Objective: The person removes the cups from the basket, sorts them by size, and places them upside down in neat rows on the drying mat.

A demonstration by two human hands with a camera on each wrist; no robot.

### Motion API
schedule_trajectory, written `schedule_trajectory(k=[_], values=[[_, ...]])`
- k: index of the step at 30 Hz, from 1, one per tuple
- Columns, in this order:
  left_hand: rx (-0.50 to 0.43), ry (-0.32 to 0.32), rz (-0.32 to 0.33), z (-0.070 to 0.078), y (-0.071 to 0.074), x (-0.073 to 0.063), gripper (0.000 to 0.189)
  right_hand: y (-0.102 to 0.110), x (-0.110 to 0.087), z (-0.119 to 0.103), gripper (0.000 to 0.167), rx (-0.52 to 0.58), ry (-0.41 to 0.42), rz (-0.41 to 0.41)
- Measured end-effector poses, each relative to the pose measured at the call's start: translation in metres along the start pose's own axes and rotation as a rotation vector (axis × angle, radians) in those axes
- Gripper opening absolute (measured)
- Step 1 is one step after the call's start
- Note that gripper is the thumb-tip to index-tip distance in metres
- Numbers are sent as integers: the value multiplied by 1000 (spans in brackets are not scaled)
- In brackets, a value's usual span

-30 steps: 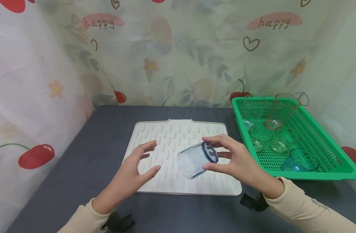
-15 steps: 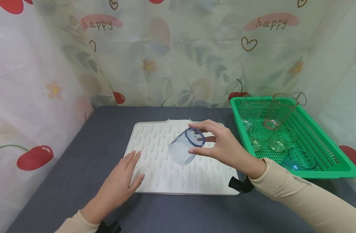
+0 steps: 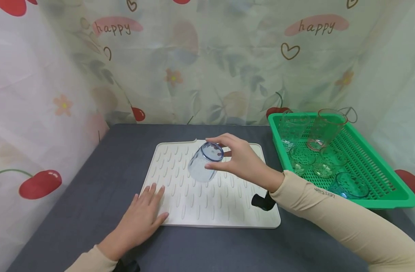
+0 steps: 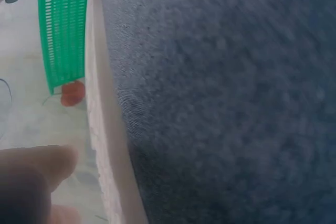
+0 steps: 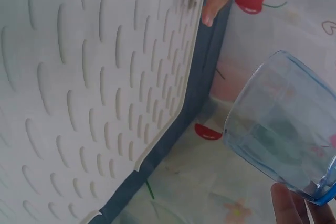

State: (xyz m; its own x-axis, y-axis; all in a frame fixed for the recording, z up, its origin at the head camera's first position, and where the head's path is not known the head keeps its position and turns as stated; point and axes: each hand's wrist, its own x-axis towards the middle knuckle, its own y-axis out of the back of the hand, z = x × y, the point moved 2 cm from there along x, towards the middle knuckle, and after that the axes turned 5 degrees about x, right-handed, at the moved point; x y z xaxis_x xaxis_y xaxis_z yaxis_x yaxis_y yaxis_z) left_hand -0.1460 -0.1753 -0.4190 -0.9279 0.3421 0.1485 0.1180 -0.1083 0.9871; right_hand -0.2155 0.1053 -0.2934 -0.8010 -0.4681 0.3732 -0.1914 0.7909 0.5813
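And here's our R hand [image 3: 242, 158], grip pinching the pale glass [image 3: 199, 167] at its blue-ringed end, thumb on the near side, fingers on the far side! We've got that glass tilted over the white mat [image 3: 207, 211], held off its surface. Our L hand [image 3: 138, 216] is palm down by the mat's near L corner, fingers straight, grip released; can't tell if they're touching. On the R of the tabletop [image 3: 207, 247] we see a green basket [image 3: 391, 204] w/ a blue glass [image 3: 351, 187] up front, short clear glasses [image 3: 324, 166] mid, tall clear glass [image 3: 293, 130] & pink-rimmed mug [image 3: 324, 130] at back.
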Motion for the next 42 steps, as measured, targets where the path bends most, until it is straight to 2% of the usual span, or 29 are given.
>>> schedule_trajectory(k=[11,24,34,42], values=[[-7,23,-95,-4,-5,-3,68,-16,31,15,61,8,-70,-13],[-7,9,-112,-6,-9,-3,68,-43,69,25,60,-17,-137,38],[-21,33,-185,-6,-9,-2,67,-70,84,44,62,-65,-211,40],[-44,35,-203,-7,-8,-3,67,-88,99,55,64,-87,-244,35]])
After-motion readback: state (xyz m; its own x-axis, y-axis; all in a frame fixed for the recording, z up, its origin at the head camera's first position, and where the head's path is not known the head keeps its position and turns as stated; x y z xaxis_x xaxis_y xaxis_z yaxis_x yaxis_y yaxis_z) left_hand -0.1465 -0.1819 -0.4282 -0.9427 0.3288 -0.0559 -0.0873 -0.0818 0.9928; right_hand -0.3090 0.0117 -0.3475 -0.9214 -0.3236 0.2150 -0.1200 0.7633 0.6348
